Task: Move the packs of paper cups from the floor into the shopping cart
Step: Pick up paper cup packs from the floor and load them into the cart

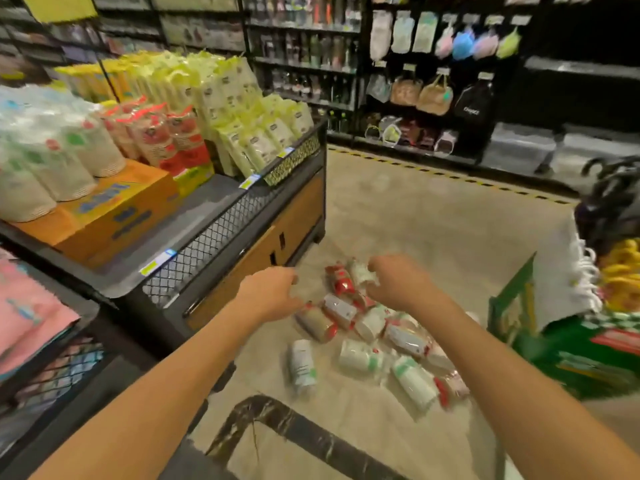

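Note:
Several packs of paper cups (367, 341), white with red or green print, lie in a loose pile on the floor. Both my arms reach down over them. My right hand (398, 282) curls its fingers and thumb round a white pack (360, 273) at the far end of the pile. My left hand (270, 292) hovers just left of the pile with loosely curled fingers, next to a brown-and-red pack (315, 323), and nothing shows in its grip. The dark rim of the shopping cart (294, 424) crosses the bottom, nearest to me.
A low display stand (242, 237) with stacked cup packs and boxes stands close on the left. A green crate (561, 358) holding white and yellow goods sits on the right. Black shelving with bottles and bags lines the back. Bare floor lies beyond the pile.

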Tool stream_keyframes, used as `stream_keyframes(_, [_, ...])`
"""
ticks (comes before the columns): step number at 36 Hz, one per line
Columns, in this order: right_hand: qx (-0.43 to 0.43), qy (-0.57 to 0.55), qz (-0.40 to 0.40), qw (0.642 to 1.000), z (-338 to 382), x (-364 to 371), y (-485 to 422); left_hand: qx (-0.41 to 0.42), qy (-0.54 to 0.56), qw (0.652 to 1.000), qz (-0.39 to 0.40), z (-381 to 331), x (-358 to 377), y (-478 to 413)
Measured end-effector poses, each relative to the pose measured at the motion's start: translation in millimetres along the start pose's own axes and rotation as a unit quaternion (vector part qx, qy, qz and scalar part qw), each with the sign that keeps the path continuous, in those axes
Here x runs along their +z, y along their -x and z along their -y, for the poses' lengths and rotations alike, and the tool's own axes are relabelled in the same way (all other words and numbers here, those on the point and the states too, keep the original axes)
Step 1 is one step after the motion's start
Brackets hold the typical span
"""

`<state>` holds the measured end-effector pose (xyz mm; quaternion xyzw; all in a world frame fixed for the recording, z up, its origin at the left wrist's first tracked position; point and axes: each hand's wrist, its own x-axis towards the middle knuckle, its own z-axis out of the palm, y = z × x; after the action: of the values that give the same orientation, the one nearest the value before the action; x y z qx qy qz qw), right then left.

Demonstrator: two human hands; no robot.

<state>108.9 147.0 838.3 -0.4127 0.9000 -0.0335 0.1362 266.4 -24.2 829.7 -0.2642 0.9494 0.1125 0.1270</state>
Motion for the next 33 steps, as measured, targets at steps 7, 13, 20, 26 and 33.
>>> stream_keyframes(7, [0.053, 0.019, 0.042, 0.998, -36.3, 30.8, -40.3, 0.002, 0.047, 0.998, 0.038, -7.5, 25.5, -77.8])
stream_keyframes(13, [0.075, 0.021, 0.065, 0.995, -38.2, 54.7, -102.3, -0.014, 0.087, 0.994, 0.068, 21.2, 46.5, -146.5])
stream_keyframes(20, [0.091, 0.017, 0.094, 0.991, -43.1, 97.8, -164.0, -0.039, 0.112, 0.988, 0.101, 50.8, 68.6, -212.6])
stream_keyframes(26, [0.091, -0.002, 0.155, 0.984, -61.0, 136.2, -207.4, -0.083, 0.163, 0.973, 0.142, 60.0, 97.5, -251.8])
stream_keyframes(33, [0.053, -0.015, 0.193, 0.98, -98.3, 192.5, -266.2, -0.166, 0.197, 0.95, 0.177, 65.2, 162.5, -305.2])
